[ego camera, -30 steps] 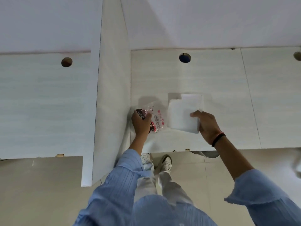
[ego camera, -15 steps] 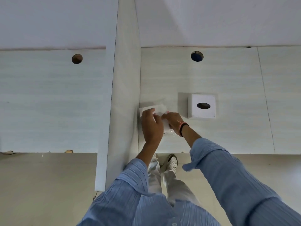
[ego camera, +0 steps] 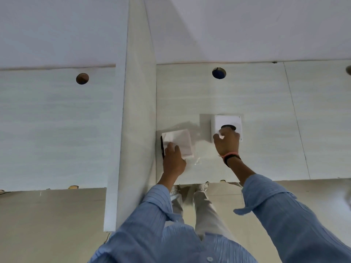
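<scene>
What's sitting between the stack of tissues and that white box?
Head view: only a narrow strip of bare desk separates the tissue stack and white box; clear wrapper trails nearby.

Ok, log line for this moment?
left hand: rests on tissue pack beside divider | right hand: pinches tissue at tissue box opening | stage: tissue at box hole
</scene>
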A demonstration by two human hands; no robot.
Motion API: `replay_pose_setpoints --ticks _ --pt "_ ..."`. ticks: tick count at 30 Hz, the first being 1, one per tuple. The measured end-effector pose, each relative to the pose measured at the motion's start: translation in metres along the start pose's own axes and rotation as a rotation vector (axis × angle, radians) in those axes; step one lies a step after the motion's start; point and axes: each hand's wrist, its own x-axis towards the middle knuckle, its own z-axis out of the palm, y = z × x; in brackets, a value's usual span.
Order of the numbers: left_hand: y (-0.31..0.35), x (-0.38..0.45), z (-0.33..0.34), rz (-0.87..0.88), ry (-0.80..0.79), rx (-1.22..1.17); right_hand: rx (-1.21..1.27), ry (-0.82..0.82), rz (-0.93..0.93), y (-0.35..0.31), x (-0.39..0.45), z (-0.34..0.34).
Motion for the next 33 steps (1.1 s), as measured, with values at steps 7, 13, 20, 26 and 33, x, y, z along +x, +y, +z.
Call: replay_pose_setpoints --ticks 7,13,20,26,33 --pt "0.020 -0.006 -0.014 -0.083 0.126 -0.357 -0.067 -0.136 0.306 0.006 0.033 -0.006" --pt "0.060 -0.009 -0.028 -0.088 0.178 -0.648 0.070 -0.130 0.278 0.012 0.038 -0.022" --pt "0.092 -0.008 -0.044 -0.153 -0.046 -1.232 0.705 -0.523 0.268 0.021 0.017 -0.069" --pt "0.095 -0.010 -0.037 -0.190 -0.177 -1.438 0.858 -0.641 0.233 0.026 -0.002 -0.080" --pt "0.100 -0.016 -0.041 -0.139 -0.144 -1.381 0.863 -0.652 0.225 0.031 -0.015 -0.078"
